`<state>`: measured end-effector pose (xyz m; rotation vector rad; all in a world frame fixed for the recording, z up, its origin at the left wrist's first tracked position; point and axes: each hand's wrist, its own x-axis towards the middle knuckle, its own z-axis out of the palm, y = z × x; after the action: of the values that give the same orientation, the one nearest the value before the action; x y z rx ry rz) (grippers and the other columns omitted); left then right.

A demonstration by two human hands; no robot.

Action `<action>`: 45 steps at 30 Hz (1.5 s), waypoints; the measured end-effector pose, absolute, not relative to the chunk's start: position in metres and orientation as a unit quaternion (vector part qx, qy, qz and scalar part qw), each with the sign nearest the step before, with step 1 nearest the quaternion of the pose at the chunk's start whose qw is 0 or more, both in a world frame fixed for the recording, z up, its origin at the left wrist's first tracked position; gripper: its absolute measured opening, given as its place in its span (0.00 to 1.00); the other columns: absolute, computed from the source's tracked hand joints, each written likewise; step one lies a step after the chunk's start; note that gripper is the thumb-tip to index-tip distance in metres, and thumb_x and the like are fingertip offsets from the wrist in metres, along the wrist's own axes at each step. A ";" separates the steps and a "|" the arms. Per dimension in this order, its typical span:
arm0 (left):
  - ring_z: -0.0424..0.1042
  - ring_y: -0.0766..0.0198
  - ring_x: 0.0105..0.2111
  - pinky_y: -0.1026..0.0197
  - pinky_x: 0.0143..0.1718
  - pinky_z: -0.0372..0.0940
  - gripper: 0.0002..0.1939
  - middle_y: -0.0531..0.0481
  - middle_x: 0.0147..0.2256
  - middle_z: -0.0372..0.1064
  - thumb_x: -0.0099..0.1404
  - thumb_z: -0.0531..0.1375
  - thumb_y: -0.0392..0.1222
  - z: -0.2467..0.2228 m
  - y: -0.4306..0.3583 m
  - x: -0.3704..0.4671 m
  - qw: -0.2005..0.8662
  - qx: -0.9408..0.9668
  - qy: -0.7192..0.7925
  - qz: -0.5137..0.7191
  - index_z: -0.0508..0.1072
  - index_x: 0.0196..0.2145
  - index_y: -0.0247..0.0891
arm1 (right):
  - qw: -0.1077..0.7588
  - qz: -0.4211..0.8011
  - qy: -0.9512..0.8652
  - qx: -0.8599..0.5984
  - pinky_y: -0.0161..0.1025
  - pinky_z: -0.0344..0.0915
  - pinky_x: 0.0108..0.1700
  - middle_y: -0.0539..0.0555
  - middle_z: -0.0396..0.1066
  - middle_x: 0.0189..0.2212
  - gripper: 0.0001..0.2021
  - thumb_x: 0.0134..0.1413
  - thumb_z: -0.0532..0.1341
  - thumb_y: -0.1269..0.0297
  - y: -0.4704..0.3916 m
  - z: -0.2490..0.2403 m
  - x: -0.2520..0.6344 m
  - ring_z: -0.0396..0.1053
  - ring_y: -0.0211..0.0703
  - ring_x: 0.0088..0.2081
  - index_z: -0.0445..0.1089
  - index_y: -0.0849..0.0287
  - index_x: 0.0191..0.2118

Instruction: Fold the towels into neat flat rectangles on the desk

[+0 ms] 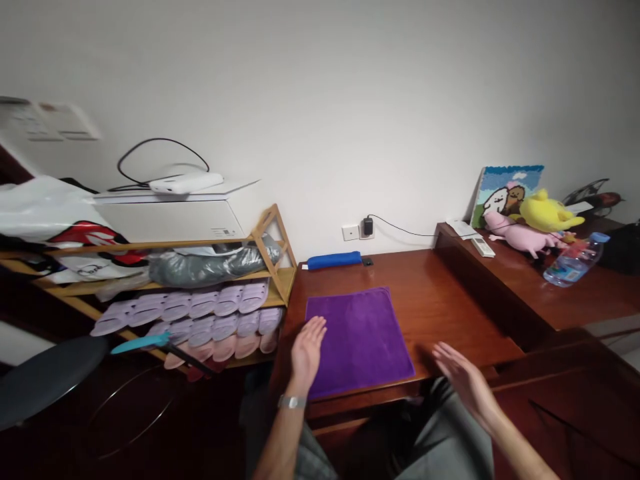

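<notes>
A purple cloth (363, 340) lies spread flat on the brown wooden desk (430, 293). At its left edge is my left hand (307, 350), with fingers stretched out and nothing in it; I cannot tell whether it touches the cloth. My right hand (463, 377) is held to the right of the cloth near the desk's front edge, its fingers extended and holding nothing. Behind the purple cloth, close to the wall, lies a folded or rolled blue cloth (334, 260). A small black item (368, 262) sits at the right end of the blue cloth.
On the left, a wooden rack (273, 247) holds several lilac slippers (215, 303) and a white box (175, 217). A raised surface (530, 287) at right carries a pink plush toy (520, 233), a yellow plush toy (547, 212) and a plastic bottle (575, 263). A black charger (369, 227) is plugged into the wall.
</notes>
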<state>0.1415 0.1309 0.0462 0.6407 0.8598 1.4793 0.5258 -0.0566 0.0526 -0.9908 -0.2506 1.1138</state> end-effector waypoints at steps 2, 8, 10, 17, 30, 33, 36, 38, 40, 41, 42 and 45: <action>0.63 0.42 0.75 0.40 0.77 0.57 0.22 0.31 0.64 0.77 0.65 0.61 0.46 0.037 0.144 0.167 0.678 0.215 0.316 0.628 0.84 0.52 0.35 | 0.693 0.584 -0.116 -0.405 0.58 0.75 0.65 0.61 0.83 0.53 0.20 0.43 0.77 0.55 0.010 0.056 0.470 0.79 0.61 0.60 0.83 0.52 0.45; 0.56 0.50 0.78 0.51 0.74 0.61 0.30 0.34 0.75 0.62 0.59 0.58 0.43 0.018 0.227 0.220 0.742 0.091 0.290 0.598 0.83 0.57 0.37 | 0.690 0.649 -0.067 -0.314 0.48 0.73 0.66 0.56 0.84 0.50 0.14 0.52 0.70 0.53 0.199 0.045 0.340 0.76 0.51 0.64 0.81 0.51 0.43; 0.54 0.50 0.78 0.56 0.71 0.63 0.32 0.33 0.77 0.58 0.57 0.57 0.42 0.011 0.252 0.229 0.748 0.075 0.300 0.587 0.83 0.58 0.35 | 0.690 0.650 -0.069 -0.311 0.48 0.74 0.66 0.54 0.85 0.49 0.13 0.53 0.70 0.52 0.232 0.028 0.328 0.77 0.50 0.63 0.80 0.49 0.42; 0.55 0.53 0.77 0.56 0.73 0.60 0.41 0.37 0.77 0.60 0.55 0.58 0.40 -0.023 0.278 0.192 0.750 0.038 0.309 0.584 0.76 0.67 0.38 | 0.698 0.640 -0.059 -0.317 0.49 0.76 0.62 0.56 0.85 0.48 0.16 0.53 0.72 0.49 0.255 -0.030 0.375 0.80 0.51 0.59 0.80 0.51 0.45; 0.60 0.56 0.76 0.55 0.75 0.59 0.36 0.39 0.74 0.66 0.62 0.56 0.36 -0.008 0.291 0.170 0.743 0.042 0.250 0.620 0.73 0.68 0.35 | 0.751 0.610 0.000 -0.251 0.46 0.73 0.68 0.58 0.82 0.57 0.18 0.68 0.63 0.48 0.253 -0.014 0.399 0.76 0.46 0.65 0.81 0.53 0.52; 0.59 0.53 0.76 0.54 0.75 0.58 0.36 0.32 0.74 0.64 0.62 0.56 0.35 -0.007 0.288 0.221 0.772 0.041 0.284 0.568 0.73 0.68 0.30 | 0.718 0.647 -0.010 -0.257 0.47 0.72 0.68 0.58 0.83 0.55 0.18 0.67 0.64 0.47 0.261 -0.021 0.352 0.75 0.46 0.65 0.81 0.53 0.50; 0.57 0.53 0.77 0.54 0.75 0.58 0.37 0.31 0.76 0.59 0.62 0.56 0.34 -0.009 0.288 0.224 0.761 0.028 0.324 0.561 0.71 0.69 0.30 | 0.705 0.647 -0.012 -0.290 0.49 0.72 0.67 0.56 0.84 0.53 0.16 0.65 0.66 0.46 0.262 -0.035 0.353 0.76 0.47 0.65 0.81 0.51 0.47; 0.58 0.54 0.76 0.53 0.75 0.59 0.39 0.34 0.76 0.59 0.62 0.56 0.33 -0.009 0.290 0.199 0.747 0.027 0.332 0.575 0.69 0.71 0.33 | 0.716 0.626 -0.021 -0.307 0.50 0.72 0.67 0.55 0.84 0.53 0.16 0.64 0.67 0.46 0.260 -0.040 0.382 0.76 0.47 0.64 0.81 0.50 0.48; 0.59 0.56 0.76 0.52 0.75 0.59 0.40 0.37 0.76 0.61 0.62 0.56 0.33 -0.006 0.296 0.162 0.734 0.031 0.337 0.588 0.68 0.72 0.38 | 0.735 0.593 -0.022 -0.327 0.50 0.72 0.67 0.55 0.84 0.53 0.15 0.64 0.66 0.47 0.258 -0.039 0.421 0.77 0.47 0.63 0.80 0.50 0.48; 0.59 0.56 0.76 0.51 0.75 0.59 0.39 0.38 0.76 0.62 0.63 0.57 0.34 -0.005 0.299 0.144 0.729 0.033 0.339 0.593 0.68 0.72 0.39 | 0.743 0.578 -0.017 -0.337 0.50 0.73 0.67 0.55 0.84 0.52 0.15 0.65 0.66 0.48 0.258 -0.037 0.440 0.77 0.47 0.63 0.80 0.50 0.48; 0.59 0.56 0.76 0.51 0.75 0.59 0.38 0.39 0.75 0.63 0.64 0.57 0.34 -0.003 0.303 0.128 0.723 0.037 0.342 0.600 0.68 0.72 0.39 | 0.749 0.566 -0.012 -0.345 0.50 0.73 0.67 0.55 0.84 0.52 0.15 0.65 0.65 0.48 0.257 -0.033 0.456 0.77 0.47 0.62 0.80 0.51 0.48; 0.54 0.58 0.78 0.54 0.75 0.58 0.35 0.39 0.77 0.60 0.67 0.56 0.36 0.003 0.311 0.103 0.696 0.053 0.355 0.622 0.69 0.71 0.39 | 0.758 0.548 0.002 -0.353 0.50 0.73 0.67 0.55 0.85 0.50 0.13 0.66 0.63 0.52 0.256 -0.018 0.479 0.78 0.47 0.62 0.80 0.51 0.47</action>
<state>0.1026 0.3114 0.0028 0.1179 0.7915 1.3869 0.4788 0.2558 -0.0184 -0.7698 0.0036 1.1941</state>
